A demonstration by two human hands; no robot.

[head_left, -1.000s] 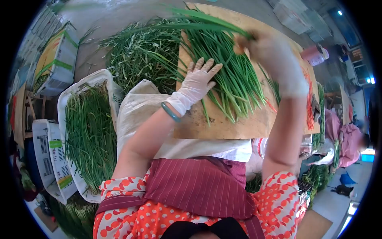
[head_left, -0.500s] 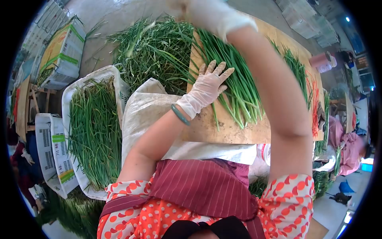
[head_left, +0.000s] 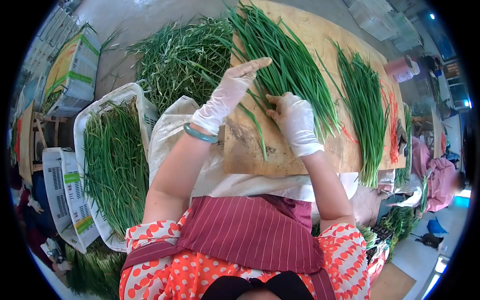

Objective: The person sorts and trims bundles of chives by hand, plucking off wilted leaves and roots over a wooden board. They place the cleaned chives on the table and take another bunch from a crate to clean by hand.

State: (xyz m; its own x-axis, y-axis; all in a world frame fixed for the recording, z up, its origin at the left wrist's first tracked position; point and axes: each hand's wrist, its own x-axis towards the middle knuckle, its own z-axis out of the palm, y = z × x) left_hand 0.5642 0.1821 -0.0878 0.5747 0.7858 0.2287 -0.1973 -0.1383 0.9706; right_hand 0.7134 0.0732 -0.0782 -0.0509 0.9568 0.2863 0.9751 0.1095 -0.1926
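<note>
A large bunch of garlic chives (head_left: 292,65) lies on the wooden board (head_left: 245,160) in front of me. My left hand (head_left: 237,85), in a thin whitish glove, is over the bunch's left edge with its fingers stretched out to the right. Close by, my right hand (head_left: 295,120), also gloved, rests against the lower left side of the bunch. Its fingers are bent, with the visible tips apart. Between my hands and the board's left edge lies a loose stalk (head_left: 259,131). Further right on the board is a second bunch of chives (head_left: 362,110).
Red ties (head_left: 392,120) lie at the board's right side. Left of the board are a heap of loose greens (head_left: 185,65) and a white crate (head_left: 80,130) full of chives. A pink cylindrical container (head_left: 400,70) stands beyond the right edge.
My right hand has come down from the far end to the lower left of the bunch. My left hand has lifted and shifted left. The second bunch is now uncovered.
</note>
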